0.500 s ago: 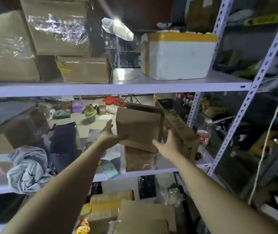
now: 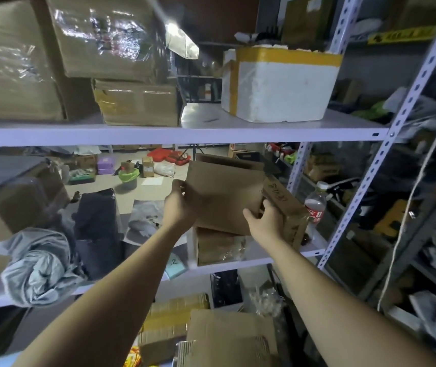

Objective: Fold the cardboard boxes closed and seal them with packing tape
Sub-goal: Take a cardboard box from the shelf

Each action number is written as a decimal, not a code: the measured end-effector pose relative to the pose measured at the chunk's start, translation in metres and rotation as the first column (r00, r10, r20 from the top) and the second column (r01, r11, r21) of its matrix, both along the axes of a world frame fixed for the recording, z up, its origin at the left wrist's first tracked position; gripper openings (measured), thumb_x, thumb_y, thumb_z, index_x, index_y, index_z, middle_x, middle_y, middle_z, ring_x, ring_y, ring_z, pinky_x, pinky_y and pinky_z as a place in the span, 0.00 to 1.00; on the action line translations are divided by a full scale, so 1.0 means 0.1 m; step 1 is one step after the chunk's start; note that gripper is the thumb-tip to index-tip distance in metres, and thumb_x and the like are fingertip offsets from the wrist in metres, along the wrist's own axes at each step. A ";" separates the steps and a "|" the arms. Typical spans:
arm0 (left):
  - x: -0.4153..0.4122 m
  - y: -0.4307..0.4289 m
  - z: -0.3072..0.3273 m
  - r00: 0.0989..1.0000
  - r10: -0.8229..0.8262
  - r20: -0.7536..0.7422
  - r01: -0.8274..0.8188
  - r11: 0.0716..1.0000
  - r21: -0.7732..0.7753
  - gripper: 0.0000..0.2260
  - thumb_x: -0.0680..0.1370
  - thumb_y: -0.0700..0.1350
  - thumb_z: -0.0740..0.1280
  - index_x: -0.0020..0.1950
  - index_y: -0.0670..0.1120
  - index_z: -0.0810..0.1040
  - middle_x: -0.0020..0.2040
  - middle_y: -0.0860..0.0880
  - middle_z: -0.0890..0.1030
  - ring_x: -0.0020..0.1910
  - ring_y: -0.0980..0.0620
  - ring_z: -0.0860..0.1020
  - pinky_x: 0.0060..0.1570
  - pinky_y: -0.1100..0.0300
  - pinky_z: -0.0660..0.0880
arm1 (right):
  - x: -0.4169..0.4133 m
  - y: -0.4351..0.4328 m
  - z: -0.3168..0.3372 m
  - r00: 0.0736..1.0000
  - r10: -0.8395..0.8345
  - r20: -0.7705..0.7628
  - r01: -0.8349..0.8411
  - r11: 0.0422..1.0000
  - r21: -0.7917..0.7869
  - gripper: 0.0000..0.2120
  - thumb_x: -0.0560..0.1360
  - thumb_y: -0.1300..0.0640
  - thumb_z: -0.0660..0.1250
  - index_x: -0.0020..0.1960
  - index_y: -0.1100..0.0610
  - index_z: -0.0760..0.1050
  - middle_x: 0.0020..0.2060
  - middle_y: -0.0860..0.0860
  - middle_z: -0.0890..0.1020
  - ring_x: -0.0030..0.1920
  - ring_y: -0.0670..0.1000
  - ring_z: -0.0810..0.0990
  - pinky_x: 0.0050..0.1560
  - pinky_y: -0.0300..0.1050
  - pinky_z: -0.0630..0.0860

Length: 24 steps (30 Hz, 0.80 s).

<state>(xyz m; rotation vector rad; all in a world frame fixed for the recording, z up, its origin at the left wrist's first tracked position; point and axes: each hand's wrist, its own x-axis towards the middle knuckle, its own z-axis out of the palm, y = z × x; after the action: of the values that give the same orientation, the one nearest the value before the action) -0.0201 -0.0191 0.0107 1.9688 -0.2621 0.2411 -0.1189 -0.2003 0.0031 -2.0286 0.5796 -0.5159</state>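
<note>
Storeroom shelf (image 2: 285,258); cardboard box (image 2: 225,197) held over a smaller box (image 2: 219,247), left hand (image 2: 182,205) curled round its left edge, right hand (image 2: 264,221) pinching its lower corner; withdrawn carelessly, it may topple the nearby bottle (image 2: 314,205).

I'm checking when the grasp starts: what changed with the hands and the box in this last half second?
The left hand moved in from beside the box and now grips its left edge. The right hand curled its fingers round the lower right edge. The box itself has barely shifted; the bottle and the shelf stayed as they were.
</note>
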 end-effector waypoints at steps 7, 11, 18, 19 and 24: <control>-0.49 -0.22 0.12 0.995 -0.097 0.017 0.099 0.988 -0.116 0.24 0.70 0.43 0.79 0.60 0.47 0.72 0.51 0.51 0.79 0.49 0.49 0.79 0.45 0.53 0.78 | -0.54 -0.15 0.20 0.997 -0.083 0.000 0.083 0.994 -0.076 0.18 0.81 0.51 0.68 0.66 0.58 0.73 0.61 0.53 0.81 0.61 0.57 0.79 0.60 0.51 0.76; -0.81 -0.42 0.15 0.985 -0.167 0.049 0.171 0.979 -0.113 0.25 0.68 0.46 0.82 0.57 0.50 0.71 0.50 0.50 0.80 0.46 0.52 0.79 0.36 0.68 0.72 | -0.97 -0.29 0.27 0.984 -0.179 0.001 0.179 0.980 -0.083 0.17 0.80 0.51 0.69 0.66 0.57 0.75 0.61 0.54 0.82 0.62 0.56 0.79 0.63 0.51 0.76; -1.54 -0.83 0.20 0.950 -0.307 0.063 0.311 0.947 -0.084 0.27 0.67 0.48 0.83 0.59 0.52 0.70 0.53 0.53 0.79 0.51 0.49 0.80 0.47 0.50 0.81 | -1.93 -0.57 0.31 0.960 -0.282 0.006 0.281 0.957 -0.075 0.16 0.81 0.51 0.69 0.65 0.57 0.74 0.60 0.51 0.81 0.61 0.53 0.79 0.57 0.45 0.75; -1.67 -0.89 0.21 0.942 -0.330 0.055 0.334 0.939 -0.084 0.27 0.68 0.48 0.83 0.58 0.53 0.70 0.52 0.54 0.79 0.51 0.49 0.79 0.48 0.49 0.81 | -2.10 -0.61 0.31 0.954 -0.299 0.011 0.299 0.952 -0.068 0.14 0.81 0.51 0.69 0.63 0.57 0.74 0.59 0.51 0.81 0.60 0.54 0.80 0.57 0.46 0.76; -2.52 -1.30 0.28 0.883 -0.463 0.075 0.466 0.884 -0.031 0.25 0.70 0.46 0.80 0.61 0.49 0.71 0.49 0.57 0.78 0.50 0.52 0.77 0.41 0.60 0.74 | -3.13 -0.91 0.32 0.928 -0.371 0.010 0.371 0.928 -0.043 0.10 0.81 0.51 0.68 0.58 0.55 0.74 0.52 0.50 0.81 0.54 0.54 0.80 0.49 0.46 0.75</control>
<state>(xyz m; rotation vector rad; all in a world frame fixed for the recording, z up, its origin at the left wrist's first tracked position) -0.2716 -0.1496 0.0390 1.7900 -0.7538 -0.0030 -0.4317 -0.2911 0.0350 -1.9655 0.9692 -0.7596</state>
